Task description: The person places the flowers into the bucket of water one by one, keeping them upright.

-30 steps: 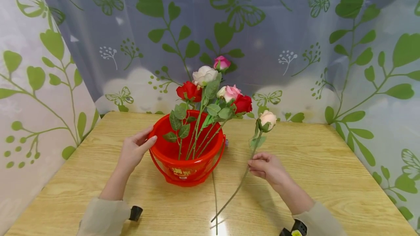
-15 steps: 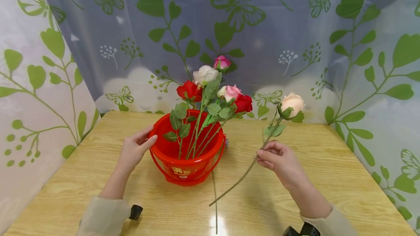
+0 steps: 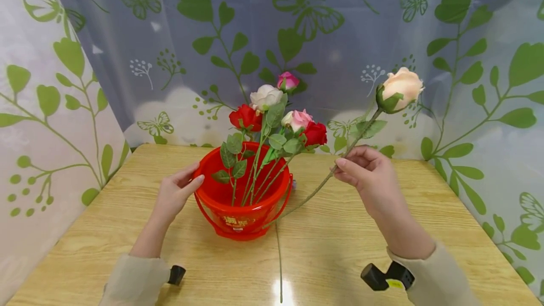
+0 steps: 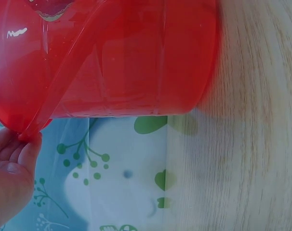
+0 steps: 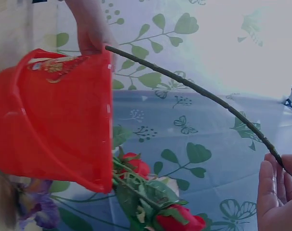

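Observation:
A red plastic bucket point(image 3: 212, 218) stands on the table with several artificial roses in it: red, white, pink and magenta blooms. At its left rim my left hand point(image 3: 172, 197) grips the edge, thumb outside; the left wrist view shows the fingertips at the rim by the handle joint. My right hand point(image 3: 376, 183) pinches the stem of a peach rose point(image 3: 401, 91) between thumb and fingers, right of the bucket. The bloom points up and right. Its bent stem point(image 5: 199, 89) runs down left, and the lower end overlaps the bucket's front in the head view.
Another thin green stem point(image 3: 279, 263) lies on the wooden table point(image 3: 425, 211), running from the bucket toward the front edge. A purple flower point(image 5: 40, 209) lies beyond the bucket. A printed curtain point(image 3: 340, 37) hangs behind the table.
My right hand has raised the peach rose up and to the right, lifting its stem end from near the front of the table to the bucket's height. The left hand and bucket stay put.

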The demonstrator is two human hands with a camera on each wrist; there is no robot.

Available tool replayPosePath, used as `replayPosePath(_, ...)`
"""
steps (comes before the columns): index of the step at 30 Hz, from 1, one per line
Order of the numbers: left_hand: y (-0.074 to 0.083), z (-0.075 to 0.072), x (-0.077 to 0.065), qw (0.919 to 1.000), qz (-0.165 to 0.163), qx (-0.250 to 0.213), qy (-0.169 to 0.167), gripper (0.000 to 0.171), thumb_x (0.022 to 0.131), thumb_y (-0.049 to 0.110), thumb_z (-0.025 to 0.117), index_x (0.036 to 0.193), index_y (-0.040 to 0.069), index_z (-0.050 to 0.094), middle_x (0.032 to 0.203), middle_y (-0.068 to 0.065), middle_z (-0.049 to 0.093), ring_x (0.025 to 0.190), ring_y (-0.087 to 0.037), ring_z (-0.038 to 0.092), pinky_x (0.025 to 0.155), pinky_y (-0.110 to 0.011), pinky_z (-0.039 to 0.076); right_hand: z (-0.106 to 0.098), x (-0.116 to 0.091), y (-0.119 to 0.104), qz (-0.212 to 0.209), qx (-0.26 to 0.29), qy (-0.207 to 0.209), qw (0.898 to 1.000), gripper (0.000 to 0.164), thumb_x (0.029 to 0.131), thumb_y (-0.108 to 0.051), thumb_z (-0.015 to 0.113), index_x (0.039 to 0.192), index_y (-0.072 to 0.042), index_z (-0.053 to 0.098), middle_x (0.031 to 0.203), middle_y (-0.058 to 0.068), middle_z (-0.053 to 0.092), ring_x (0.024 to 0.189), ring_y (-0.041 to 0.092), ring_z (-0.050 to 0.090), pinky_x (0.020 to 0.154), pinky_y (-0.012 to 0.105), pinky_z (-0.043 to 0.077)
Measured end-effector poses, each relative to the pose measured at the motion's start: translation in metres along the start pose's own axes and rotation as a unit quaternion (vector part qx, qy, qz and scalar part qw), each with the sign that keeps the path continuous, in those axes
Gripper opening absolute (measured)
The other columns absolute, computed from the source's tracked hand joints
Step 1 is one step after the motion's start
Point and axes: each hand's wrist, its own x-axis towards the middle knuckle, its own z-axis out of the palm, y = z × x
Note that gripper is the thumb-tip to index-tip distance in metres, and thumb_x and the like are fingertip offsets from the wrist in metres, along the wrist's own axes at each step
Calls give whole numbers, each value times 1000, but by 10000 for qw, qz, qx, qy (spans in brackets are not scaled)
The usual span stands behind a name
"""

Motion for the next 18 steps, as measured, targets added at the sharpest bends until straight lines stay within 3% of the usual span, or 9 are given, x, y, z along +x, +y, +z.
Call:
replayPosePath(9,-1,0,0,10000,-29,81,13,47,84,14,62,124,-5,48,125,-17,47,111,-27,46,78,-14,44,19,28,-13,-262,275,148,9992,12,79,-2,64,83,-1,52,77,6,56,69,15,58,70,28,52)
replayPosePath(18,-2,0,1,9999,-31,93,42,46,83,14,62,123,-5,49,125,-17,47,110,-24,48,78,-14,44,43,50,11,-558,-929,75,9941,8,81,4,59,85,2,52,76,5,56,67,14,59,71,32,52)
